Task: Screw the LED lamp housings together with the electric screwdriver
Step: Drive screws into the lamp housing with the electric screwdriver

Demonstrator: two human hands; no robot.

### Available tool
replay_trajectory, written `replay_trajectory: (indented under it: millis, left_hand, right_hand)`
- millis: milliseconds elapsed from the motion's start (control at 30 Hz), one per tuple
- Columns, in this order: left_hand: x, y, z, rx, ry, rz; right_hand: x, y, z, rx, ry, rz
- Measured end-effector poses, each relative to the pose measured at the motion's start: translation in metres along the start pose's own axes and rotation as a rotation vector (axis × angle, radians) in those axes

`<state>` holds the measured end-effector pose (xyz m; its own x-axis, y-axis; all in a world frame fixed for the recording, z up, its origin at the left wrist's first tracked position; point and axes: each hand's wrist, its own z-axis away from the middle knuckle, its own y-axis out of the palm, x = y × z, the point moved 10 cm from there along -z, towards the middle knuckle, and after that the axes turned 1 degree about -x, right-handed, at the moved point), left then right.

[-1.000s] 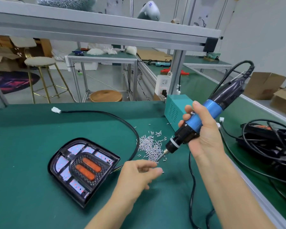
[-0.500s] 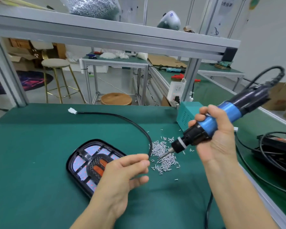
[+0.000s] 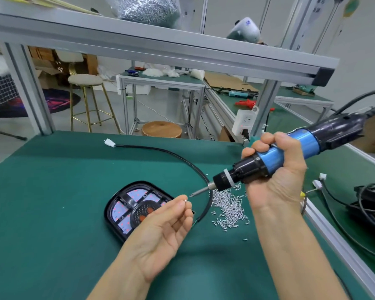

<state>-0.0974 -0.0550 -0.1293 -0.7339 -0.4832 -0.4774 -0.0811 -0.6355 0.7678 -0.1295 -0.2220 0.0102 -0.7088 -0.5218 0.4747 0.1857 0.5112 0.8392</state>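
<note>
screw meets driver bit, centre frame
left hand point(image 3: 160, 230) pinches a screw point(image 3: 185, 200) at its fingertips; right hand point(image 3: 275, 176) grips the electric screwdriver point(image 3: 275, 158) above the lamp housing point(image 3: 126, 204).

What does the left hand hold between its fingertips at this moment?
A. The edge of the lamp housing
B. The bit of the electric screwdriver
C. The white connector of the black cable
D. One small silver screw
D. The left hand pinches one small screw at its fingertips, just short of the bit tip of the electric screwdriver, which the right hand grips; the white connector lies apart on the mat.
</note>
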Motion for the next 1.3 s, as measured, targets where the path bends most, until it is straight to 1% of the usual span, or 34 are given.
replay_trajectory:
  millis: [133,533,600,767,900,967,1067,1167,1200,1233,1267,1300]
  left_hand:
    - [0.001,0.0,-0.001,-0.007,0.0,0.038]
    - [0.003,0.002,-0.003,0.014,0.02,0.03]
    - [0.0,0.001,-0.004,0.002,0.062,0.007]
    - [-0.017,0.0,-0.004,-0.035,0.242,-0.151]
    - [-0.023,0.001,-0.005,-0.04,0.27,-0.182]
    - [-0.03,-0.002,-0.003,-0.054,0.3,-0.245]
    - [-0.05,-0.013,0.005,-0.13,0.389,-0.471]
    - [-0.091,-0.034,0.019,-0.202,0.566,-0.534]
    - [-0.11,-0.048,0.025,-0.28,0.658,-0.57]
    - [-0.129,-0.065,0.032,-0.41,0.748,-0.668]
    - [-0.145,-0.081,0.038,-0.578,0.807,-0.842]
    - [-0.157,-0.093,0.04,-0.725,0.803,-1.046]
  right_hand:
    - [-0.004,0.001,0.001,0.004,0.008,0.004]
    - [-0.008,0.0,0.002,-0.007,0.001,0.063]
    - [-0.008,0.001,0.003,-0.005,-0.007,0.072]
    - [-0.009,0.005,0.005,0.014,-0.04,0.081]
    - [-0.014,0.006,0.005,0.015,-0.04,0.053]
    - [-0.018,0.005,0.004,0.005,-0.032,0.043]
    - [-0.025,0.006,0.0,-0.002,-0.022,0.02]
    - [-0.034,0.011,-0.005,0.009,-0.027,0.023]
    - [-0.038,0.013,-0.006,0.019,-0.024,0.027]
    - [-0.043,0.016,-0.007,0.029,-0.019,0.034]
    - [-0.048,0.017,-0.009,0.036,-0.016,0.047]
    - [-0.054,0.019,-0.01,0.04,-0.014,0.068]
